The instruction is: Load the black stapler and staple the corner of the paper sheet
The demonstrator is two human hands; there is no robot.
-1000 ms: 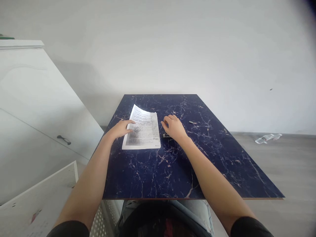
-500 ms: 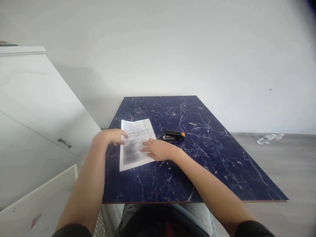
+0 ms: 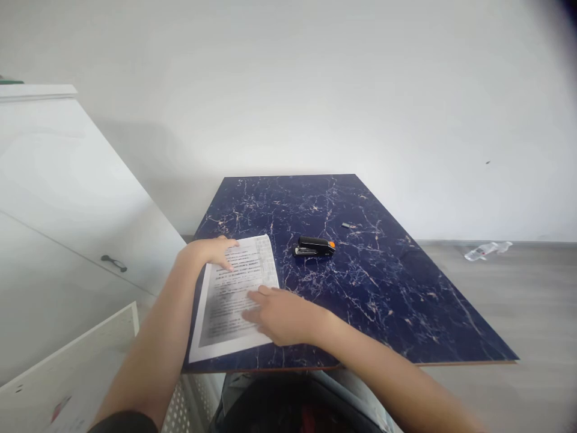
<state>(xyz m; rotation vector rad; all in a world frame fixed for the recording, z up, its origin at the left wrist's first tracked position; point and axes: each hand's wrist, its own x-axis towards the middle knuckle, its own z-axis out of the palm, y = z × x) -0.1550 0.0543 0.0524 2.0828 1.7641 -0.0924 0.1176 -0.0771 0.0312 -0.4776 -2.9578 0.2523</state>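
A printed sheet of paper (image 3: pixel 238 270), or a thin stack, lies slanted near the left front of the dark blue marbled table (image 3: pixel 383 300). On its upper left edge rests my left hand (image 3: pixel 214 251), fingers spread over the print. My right hand (image 3: pixel 286 313) lies across the lower right side of the paper, its fingers stretched out and slightly blurred. Beyond that hand, a black stapler (image 3: pixel 314 247) with an orange end sits on the tabletop, apart from both hands. A small greyish piece (image 3: pixel 348 225), too small to name surely, lies farther back.
A white cabinet (image 3: pixel 81 198) with a dark handle (image 3: pixel 114 263) stands on the left. Below it is a white panel or bin (image 3: pixel 67 373). Behind the table rises a pale wall (image 3: pixel 288 90). Clear plastic packaging (image 3: pixel 487 251) lies on the floor at right.
The paper has slid toward me and a little left, close to the table's front edge. My right hand has come nearer with it; my left hand stays by the upper left edge.
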